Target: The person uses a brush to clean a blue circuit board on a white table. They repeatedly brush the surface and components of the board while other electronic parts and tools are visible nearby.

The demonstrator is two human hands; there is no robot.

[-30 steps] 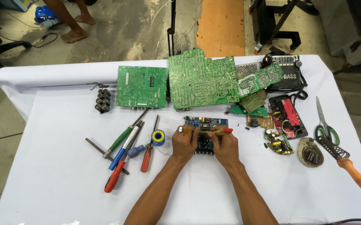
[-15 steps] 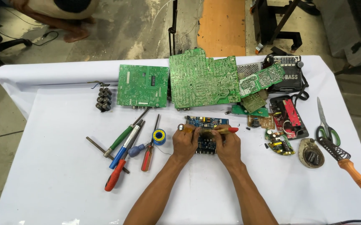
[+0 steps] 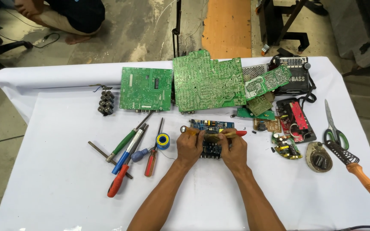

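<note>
Two hands over small blue rectangular circuit board (image 3: pixel 212 126) at table (image 3: pixel 44 179) centre. Left hand (image 3: pixel 189 146) fingers pinch the board's left edge. Right hand (image 3: pixel 234 149) fingers wrapped round a red-and-yellow handled tool (image 3: pixel 230 134) lying across the board. Screwdrivers with green, blue and red handles (image 3: pixel 127 156) and blue solder spool (image 3: pixel 163 140) just left. Large green circuit boards (image 3: pixel 206 81) behind.

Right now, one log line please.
left hand: on blue board | right hand: holds red-tipped tool | screwdrivers left
</note>
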